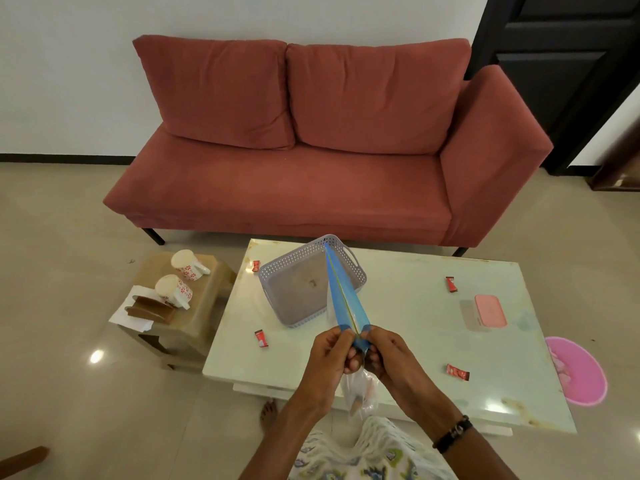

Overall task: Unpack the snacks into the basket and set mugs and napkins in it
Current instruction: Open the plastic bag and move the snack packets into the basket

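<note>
Blue-topped zip bag pinched by left hand and right hand, above tabletop's near edge, grey basket behind.

The clear bag hangs behind both hands at lower centre, its contents too blurred to name. The pink tub sits partly hidden behind the counter at right.
</note>
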`<state>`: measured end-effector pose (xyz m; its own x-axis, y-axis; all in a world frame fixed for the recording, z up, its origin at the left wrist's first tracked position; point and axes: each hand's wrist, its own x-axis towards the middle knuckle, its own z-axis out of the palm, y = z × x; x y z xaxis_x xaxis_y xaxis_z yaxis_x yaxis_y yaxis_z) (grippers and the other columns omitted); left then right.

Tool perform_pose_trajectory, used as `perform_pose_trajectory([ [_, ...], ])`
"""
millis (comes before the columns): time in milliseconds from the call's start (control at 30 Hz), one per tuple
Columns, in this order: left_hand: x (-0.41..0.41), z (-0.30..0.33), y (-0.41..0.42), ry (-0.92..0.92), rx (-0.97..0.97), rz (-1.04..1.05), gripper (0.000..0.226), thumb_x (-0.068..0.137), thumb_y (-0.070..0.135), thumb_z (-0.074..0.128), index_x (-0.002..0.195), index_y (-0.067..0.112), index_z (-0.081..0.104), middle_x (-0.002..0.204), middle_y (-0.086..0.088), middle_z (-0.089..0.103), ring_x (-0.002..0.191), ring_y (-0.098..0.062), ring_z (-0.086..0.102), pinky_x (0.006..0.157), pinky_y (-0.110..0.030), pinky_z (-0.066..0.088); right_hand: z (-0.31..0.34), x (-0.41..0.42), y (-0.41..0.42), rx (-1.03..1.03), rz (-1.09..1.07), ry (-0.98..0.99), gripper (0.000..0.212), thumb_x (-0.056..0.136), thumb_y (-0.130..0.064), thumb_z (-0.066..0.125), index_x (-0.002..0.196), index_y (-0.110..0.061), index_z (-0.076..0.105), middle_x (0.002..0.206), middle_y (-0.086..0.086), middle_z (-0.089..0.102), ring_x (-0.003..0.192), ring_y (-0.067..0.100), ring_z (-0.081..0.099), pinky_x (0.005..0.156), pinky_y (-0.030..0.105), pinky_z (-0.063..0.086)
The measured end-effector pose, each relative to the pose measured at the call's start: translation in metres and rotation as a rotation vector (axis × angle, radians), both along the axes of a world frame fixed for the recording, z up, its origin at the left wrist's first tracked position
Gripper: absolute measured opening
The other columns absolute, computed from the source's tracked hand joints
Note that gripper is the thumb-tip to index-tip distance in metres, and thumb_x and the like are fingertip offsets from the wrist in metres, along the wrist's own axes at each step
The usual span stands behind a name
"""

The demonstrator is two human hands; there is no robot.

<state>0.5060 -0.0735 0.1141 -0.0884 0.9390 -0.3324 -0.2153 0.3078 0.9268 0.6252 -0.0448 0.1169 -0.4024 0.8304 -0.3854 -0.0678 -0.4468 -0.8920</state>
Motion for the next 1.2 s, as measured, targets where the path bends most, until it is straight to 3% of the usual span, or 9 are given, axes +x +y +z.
perform_pose_trajectory([
  [100,0.0,0.002,-0.001,0.006,0.026,0.014,0.038,0.098,0.005,0.036,0.061,0.012,0.044,0.047,0.008,0.038,0.043,-0.005,0.035,0.047,-0.015,0.032,-0.003,-0.003,-0.003,-0.011,-0.044,0.017,0.027,0.096,-0.015,0.041,0.069,-0.012,0.043,0.058,0.003,0.028,0.054,0.012,0.026,0.057,0.026,0.03],
  [333,0.004,0.01,0.005,-0.087,0.056,0.108,0.036,0.098,0.005,0.034,0.063,0.013,0.037,0.049,0.005,0.035,0.044,-0.006,0.033,0.048,-0.017,0.031,0.006,-0.007,0.002,-0.127,-0.179,0.13,0.039,0.097,-0.012,0.039,0.059,-0.02,0.037,0.054,-0.006,0.027,0.049,0.008,0.024,0.056,0.023,0.029],
  [433,-0.003,0.009,0.009,-0.028,0.079,0.015,0.043,0.098,0.002,0.034,0.058,0.014,0.041,0.049,0.004,0.032,0.043,-0.007,0.029,0.046,-0.016,0.027,0.012,0.002,0.018,-0.006,0.042,-0.046,0.033,0.094,-0.01,0.04,0.061,-0.016,0.04,0.054,-0.003,0.032,0.05,0.01,0.025,0.052,0.022,0.024],
  [533,-0.012,0.007,0.008,0.043,0.056,-0.124,0.047,0.099,0.003,0.033,0.056,0.018,0.046,0.049,0.005,0.032,0.042,-0.007,0.029,0.045,-0.016,0.025,0.016,0.008,0.033,0.141,0.285,-0.275,0.034,0.095,-0.016,0.043,0.061,-0.015,0.045,0.054,-0.004,0.043,0.05,0.01,0.035,0.05,0.019,0.03],
  [733,-0.024,0.015,0.008,0.095,-0.049,-0.18,0.039,0.095,0.002,0.036,0.058,0.012,0.04,0.046,0.007,0.038,0.04,-0.009,0.034,0.043,-0.018,0.024,0.016,-0.003,0.049,0.272,0.335,-0.329,0.033,0.095,-0.014,0.047,0.062,-0.014,0.047,0.053,-0.012,0.046,0.05,0.003,0.039,0.053,0.012,0.036],
  [933,-0.031,0.022,0.023,0.257,-0.034,-0.219,0.034,0.096,0.011,0.041,0.063,0.01,0.046,0.049,0.002,0.046,0.042,-0.011,0.043,0.044,-0.022,0.034,0.01,0.001,0.037,0.395,0.415,-0.31,0.036,0.095,-0.027,0.043,0.083,0.003,0.059,0.077,0.025,0.059,0.064,0.015,0.047,0.058,0.021,0.037],
  [1033,-0.032,0.021,0.026,0.285,-0.02,-0.213,0.033,0.095,0.01,0.043,0.063,0.011,0.046,0.049,0.002,0.044,0.042,-0.012,0.04,0.043,-0.021,0.032,0.007,0.002,0.034,0.385,0.318,-0.304,0.036,0.09,-0.024,0.044,0.077,0.008,0.054,0.068,0.02,0.054,0.059,0.013,0.044,0.056,0.021,0.037],
  [1100,-0.032,0.018,0.024,0.269,-0.015,-0.161,0.033,0.093,0.006,0.044,0.06,0.012,0.044,0.048,0.002,0.04,0.042,-0.012,0.036,0.042,-0.02,0.03,0.006,0.004,0.032,0.38,0.189,-0.313,0.03,0.086,-0.018,0.045,0.064,0.003,0.045,0.058,0.006,0.043,0.053,0.011,0.036,0.053,0.021,0.032],
  [1200,-0.032,0.015,0.02,0.257,-0.02,-0.121,0.034,0.091,0.002,0.044,0.059,0.013,0.039,0.048,0.005,0.034,0.042,-0.009,0.034,0.04,-0.017,0.028,0.008,0.014,0.036,0.389,0.088,-0.437,0.028,0.079,-0.02,0.047,0.056,-0.005,0.04,0.051,0.001,0.039,0.051,0.012,0.034,0.054,0.027,0.03],
])
